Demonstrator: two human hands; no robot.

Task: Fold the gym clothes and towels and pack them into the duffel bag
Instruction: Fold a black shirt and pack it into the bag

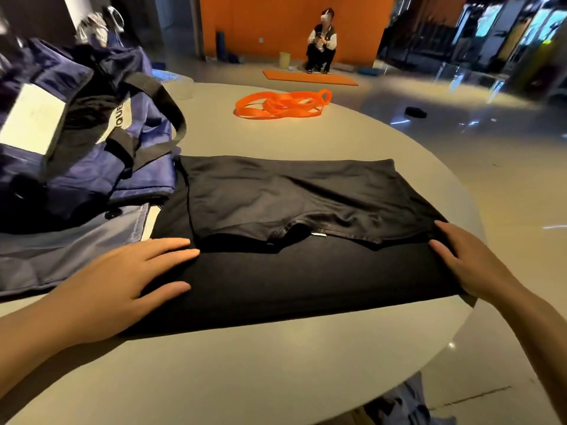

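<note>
A black garment (306, 277) lies spread flat on the round grey table (214, 369), with black shorts (294, 194) laid on its far half. My left hand (122, 280) rests flat on the garment's left edge, fingers straight. At the right edge my right hand (472, 262) lies on the cloth with fingers extended. The navy duffel bag (76, 154) with black handles stands at the left, its flap touching the garment.
An orange resistance band (282, 105) lies at the table's far side. A grey-blue cloth (61, 250) sits beside my left hand under the bag. A person squats by an orange mat (310, 78) on the floor beyond. The table's edge curves close on the right.
</note>
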